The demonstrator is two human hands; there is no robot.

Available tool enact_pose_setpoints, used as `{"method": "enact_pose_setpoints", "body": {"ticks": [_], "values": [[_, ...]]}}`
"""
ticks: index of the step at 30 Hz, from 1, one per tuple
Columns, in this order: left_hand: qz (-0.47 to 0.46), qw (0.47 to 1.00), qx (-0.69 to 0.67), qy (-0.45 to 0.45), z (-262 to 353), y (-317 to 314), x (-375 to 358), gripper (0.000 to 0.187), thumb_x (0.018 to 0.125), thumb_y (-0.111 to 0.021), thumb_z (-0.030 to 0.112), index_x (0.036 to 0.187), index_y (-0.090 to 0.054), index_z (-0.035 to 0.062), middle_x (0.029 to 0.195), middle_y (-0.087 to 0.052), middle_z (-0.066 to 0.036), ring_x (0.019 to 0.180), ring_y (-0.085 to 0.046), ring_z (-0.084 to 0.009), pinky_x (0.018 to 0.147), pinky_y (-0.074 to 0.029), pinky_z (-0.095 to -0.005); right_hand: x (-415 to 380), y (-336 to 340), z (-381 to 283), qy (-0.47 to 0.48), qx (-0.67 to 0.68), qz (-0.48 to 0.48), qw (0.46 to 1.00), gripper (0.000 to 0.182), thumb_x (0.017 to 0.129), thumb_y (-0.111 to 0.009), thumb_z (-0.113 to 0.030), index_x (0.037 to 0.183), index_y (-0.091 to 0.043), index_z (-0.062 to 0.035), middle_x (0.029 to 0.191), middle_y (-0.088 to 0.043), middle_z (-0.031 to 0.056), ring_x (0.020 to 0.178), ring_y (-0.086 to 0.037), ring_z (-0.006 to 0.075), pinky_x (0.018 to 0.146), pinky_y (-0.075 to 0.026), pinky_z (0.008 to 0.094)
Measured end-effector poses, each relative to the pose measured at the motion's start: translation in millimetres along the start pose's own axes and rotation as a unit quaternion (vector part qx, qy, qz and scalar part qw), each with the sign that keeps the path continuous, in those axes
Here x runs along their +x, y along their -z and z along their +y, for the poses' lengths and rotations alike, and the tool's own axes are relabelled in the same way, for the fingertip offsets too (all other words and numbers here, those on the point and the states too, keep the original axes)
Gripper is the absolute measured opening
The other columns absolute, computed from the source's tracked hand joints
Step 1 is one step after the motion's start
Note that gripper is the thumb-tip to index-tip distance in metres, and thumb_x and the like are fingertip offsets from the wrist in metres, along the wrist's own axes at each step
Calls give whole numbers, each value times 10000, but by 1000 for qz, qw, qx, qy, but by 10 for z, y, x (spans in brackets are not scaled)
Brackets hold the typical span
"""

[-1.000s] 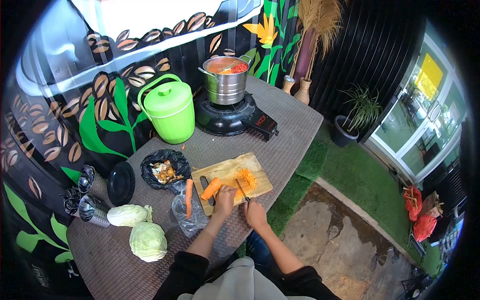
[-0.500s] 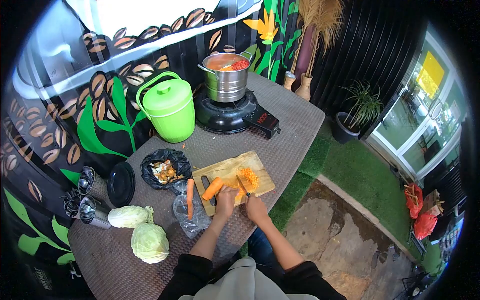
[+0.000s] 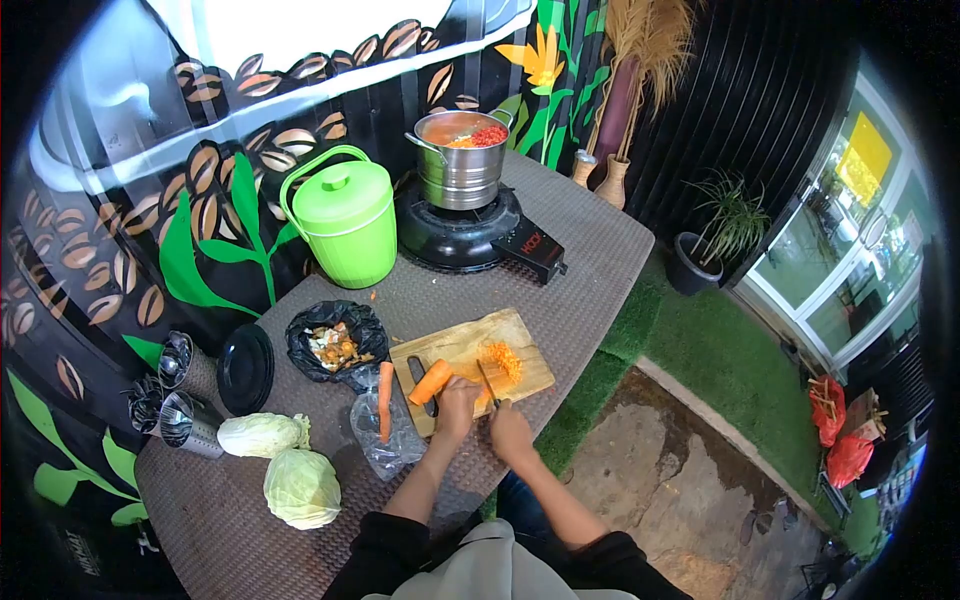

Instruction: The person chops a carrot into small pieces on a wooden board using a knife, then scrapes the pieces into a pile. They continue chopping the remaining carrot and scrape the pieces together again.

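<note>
A cutting board (image 3: 468,341) lies on the tabletop (image 3: 590,230), chopped carrot (image 3: 503,362) on its right part, cabbages (image 3: 302,488) to its left. Behind it, a pot (image 3: 461,178) stands on a stove (image 3: 450,238), right of a bucket (image 3: 348,238).

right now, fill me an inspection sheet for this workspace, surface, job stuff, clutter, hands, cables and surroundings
Surface: textured brown table; small orange bit near the green bucket.
Job's things: wooden board with large carrot piece and diced carrot.
Clutter: black bag of scraps; slim carrot on clear plastic bag.
Hands: right hand grips the knife; left hand over the board, its grip unclear.
Cables: nothing seen.
Surroundings: metal pot on black stove; potted plant near glass doors.
</note>
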State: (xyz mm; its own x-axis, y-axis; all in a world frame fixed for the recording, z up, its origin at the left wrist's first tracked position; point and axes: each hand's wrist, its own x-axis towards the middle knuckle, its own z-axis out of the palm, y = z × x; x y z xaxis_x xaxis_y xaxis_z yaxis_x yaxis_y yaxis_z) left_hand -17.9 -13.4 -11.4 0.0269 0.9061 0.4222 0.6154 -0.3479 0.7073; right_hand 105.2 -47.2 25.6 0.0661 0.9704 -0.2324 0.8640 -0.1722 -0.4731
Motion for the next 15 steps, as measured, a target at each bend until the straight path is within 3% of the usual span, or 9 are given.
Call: {"method": "enact_pose_setpoints", "body": {"ticks": [5,8,15], "values": [[3,1000,-26,16,87,64,2,153,750,-647,-22,886,-715,-28,851,-674,-149,842,-601,-284,771,-486,-365,73,36,-11,20,8,7,1000,326,963,-425,-269,1021,-485,47,894,-642,298,858,-646,433,754,-517,519],[3,1000,-26,10,67,57,44,155,740,-647,-32,880,-714,-31,849,-674,-156,839,-606,-288,772,-489,-365,210,98,110,86,29,-10,996,332,964,-431,-290,994,-483,37,859,-647,287,838,-644,444,769,-510,524],[-5,999,-23,24,20,34,42,143,725,-651,2,849,-720,-13,837,-675,-154,839,-612,-289,770,-489,-365,-8,0,-50,14,27,5,1000,368,972,-418,-300,1017,-491,58,891,-614,340,868,-615,473,748,-489,547]]}}
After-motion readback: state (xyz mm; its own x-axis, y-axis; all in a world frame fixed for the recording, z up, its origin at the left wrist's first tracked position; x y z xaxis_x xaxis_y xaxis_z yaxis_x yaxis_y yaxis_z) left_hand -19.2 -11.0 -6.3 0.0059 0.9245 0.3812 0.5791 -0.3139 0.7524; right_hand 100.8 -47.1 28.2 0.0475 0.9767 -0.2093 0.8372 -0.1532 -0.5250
